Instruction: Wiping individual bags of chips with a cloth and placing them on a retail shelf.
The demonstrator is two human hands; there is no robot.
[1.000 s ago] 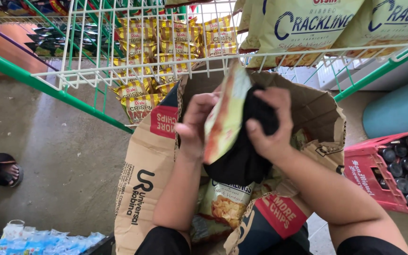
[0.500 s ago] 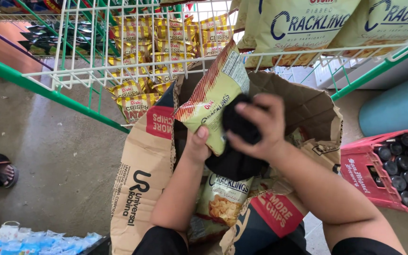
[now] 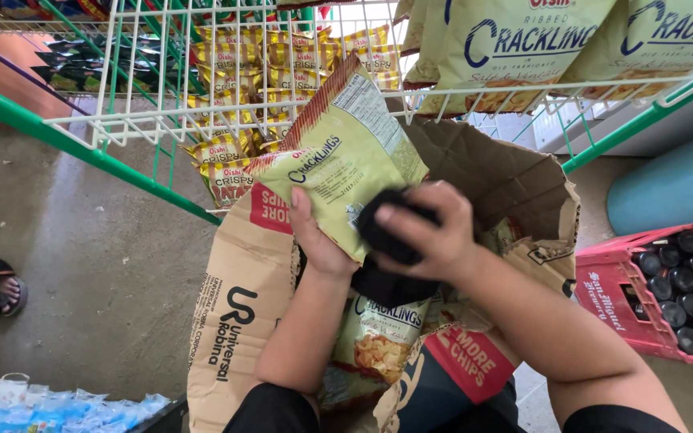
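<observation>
The left hand [image 3: 318, 244] holds a yellow-green snack bag [image 3: 342, 164] from below, with the thumb up on the front of the bag and the other fingers hidden behind it. The bag is tilted and sits in the air just above an open brown cardboard box [image 3: 242, 297]. The right hand [image 3: 431, 232] is closed around a black cloth [image 3: 387, 240] and presses it against the lower right part of the bag. More of the black cloth hangs down under the hands. Inside the box lies another snack bag [image 3: 378, 345] of the same kind. A white wire rack [image 3: 202, 120] full of yellow snack packs stands behind the box. A red crate of dark bottles [image 3: 667, 289] sits on the floor to the right
</observation>
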